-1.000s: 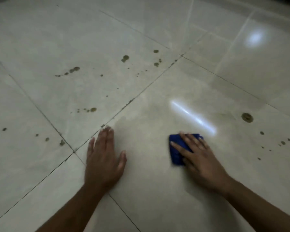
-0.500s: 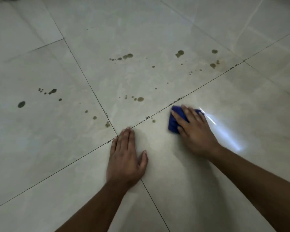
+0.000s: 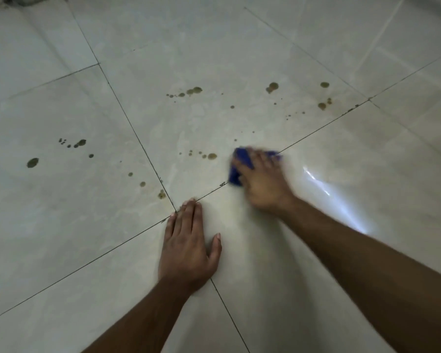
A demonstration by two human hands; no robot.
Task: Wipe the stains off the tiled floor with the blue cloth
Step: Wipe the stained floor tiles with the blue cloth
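The blue cloth (image 3: 239, 163) lies folded on the pale tiled floor (image 3: 316, 263), on a grout line. My right hand (image 3: 264, 182) presses flat on top of it, fingers spread, and looks blurred. My left hand (image 3: 189, 247) rests palm down on the floor nearer to me, beside a corner where tiles meet, holding nothing. A row of small brown stains (image 3: 211, 156) sits just left of the cloth. More brown stains (image 3: 194, 90) lie farther out, with others to the far right (image 3: 321, 105) and on the left tile (image 3: 32, 162).
Dark grout lines (image 3: 127, 118) cross the floor diagonally. A bright glare of reflected light (image 3: 323, 189) streaks the tile right of my right forearm. Something dark sits at the far top left corner (image 3: 13, 0).
My right hand has slid the cloth away from me and to the left, up to the grout line near the stains. The view has shifted left. My left hand stays planted.
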